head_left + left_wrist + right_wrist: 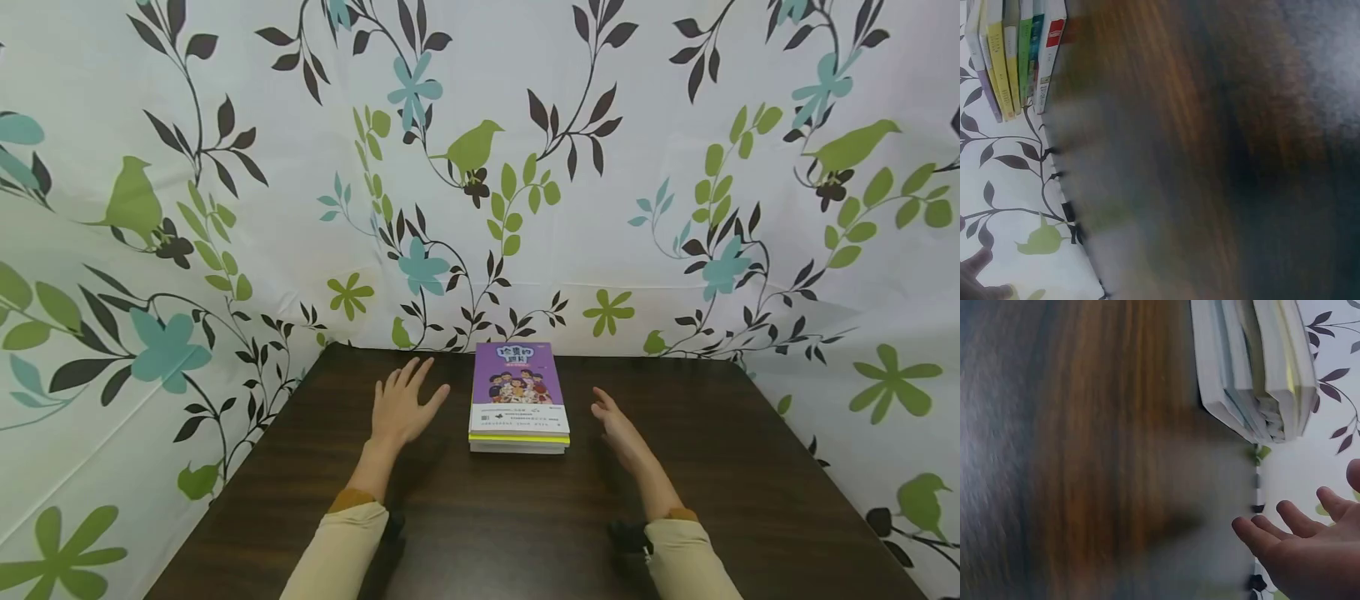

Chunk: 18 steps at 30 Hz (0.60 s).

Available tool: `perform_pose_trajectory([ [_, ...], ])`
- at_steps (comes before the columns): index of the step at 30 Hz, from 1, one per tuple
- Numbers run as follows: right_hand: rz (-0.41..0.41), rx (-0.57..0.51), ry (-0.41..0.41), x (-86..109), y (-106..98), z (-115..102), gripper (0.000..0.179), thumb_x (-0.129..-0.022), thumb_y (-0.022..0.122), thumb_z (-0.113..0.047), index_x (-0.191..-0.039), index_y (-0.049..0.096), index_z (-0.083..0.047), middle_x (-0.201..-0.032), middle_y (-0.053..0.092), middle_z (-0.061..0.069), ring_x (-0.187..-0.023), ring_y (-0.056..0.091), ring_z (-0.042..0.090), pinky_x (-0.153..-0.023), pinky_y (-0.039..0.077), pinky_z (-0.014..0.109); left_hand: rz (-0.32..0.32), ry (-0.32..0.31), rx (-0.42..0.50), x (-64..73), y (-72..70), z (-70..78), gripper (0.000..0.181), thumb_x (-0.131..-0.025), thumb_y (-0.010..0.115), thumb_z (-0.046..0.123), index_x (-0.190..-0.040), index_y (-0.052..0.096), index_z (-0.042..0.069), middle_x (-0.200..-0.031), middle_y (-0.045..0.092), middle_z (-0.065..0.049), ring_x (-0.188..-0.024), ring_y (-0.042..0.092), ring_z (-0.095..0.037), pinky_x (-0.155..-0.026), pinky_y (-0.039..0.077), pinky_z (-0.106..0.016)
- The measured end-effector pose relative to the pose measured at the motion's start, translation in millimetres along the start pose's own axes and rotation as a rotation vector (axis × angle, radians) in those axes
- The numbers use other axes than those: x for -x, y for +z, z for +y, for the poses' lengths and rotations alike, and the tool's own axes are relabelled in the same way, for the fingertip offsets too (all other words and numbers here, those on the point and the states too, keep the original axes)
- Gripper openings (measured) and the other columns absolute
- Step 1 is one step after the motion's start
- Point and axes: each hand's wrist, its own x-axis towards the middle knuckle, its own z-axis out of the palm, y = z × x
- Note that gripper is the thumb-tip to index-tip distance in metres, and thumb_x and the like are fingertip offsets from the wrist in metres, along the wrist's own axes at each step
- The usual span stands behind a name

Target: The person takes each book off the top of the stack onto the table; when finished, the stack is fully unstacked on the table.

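Observation:
A stack of several books (520, 396) lies on the dark table, a purple cover with cartoon figures on top. In the left wrist view the spines of the books (1013, 59) show white, yellow, green and teal. The right wrist view shows the pale page edges of the books (1254, 369). To the left of the stack my left hand (400, 407) hovers with fingers spread, touching nothing. My right hand (621, 429) is off to the stack's right, apart from it; its fingers are extended and loosely spread in the right wrist view.
The dark wooden table (510, 533) has a glossy top. Behind it and along both sides hangs a white cloth (300, 167) printed with leaves, flowers and birds. The stack stands close to the table's back edge.

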Motion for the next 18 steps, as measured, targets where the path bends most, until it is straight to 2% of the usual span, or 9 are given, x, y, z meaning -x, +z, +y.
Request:
perform_pose_trajectory([
  [7, 0.018, -0.107, 0.005, -8.8, 14, 9, 0.056, -0.106, 0.027, -0.019, -0.156, 0.006, -0.006, -0.159, 0.004, 0.03, -0.147, 0.0, 0.048, -0.116, 0.002, 0.066, 0.008, -0.011, 0.007, 3.6, 3.5, -2.0, 0.072, -0.092, 0.041, 0.069, -0.152, 0.036, 0.029, -0.158, 0.034, -0.006, -0.142, 0.032, -0.038, -0.113, 0.015, -0.069],
  [18, -0.006, -0.182, 0.003, -20.3, 34, 15, 0.055, -0.105, 0.025, -0.012, -0.156, 0.005, -0.002, -0.161, 0.001, 0.028, -0.145, 0.008, 0.052, -0.118, 0.01, 0.062, -0.002, -0.022, 0.023, 8.0, 5.7, -1.7, 0.072, -0.093, 0.039, 0.069, -0.154, 0.032, 0.03, -0.159, 0.031, -0.007, -0.144, 0.029, -0.037, -0.113, 0.015, -0.069],
])
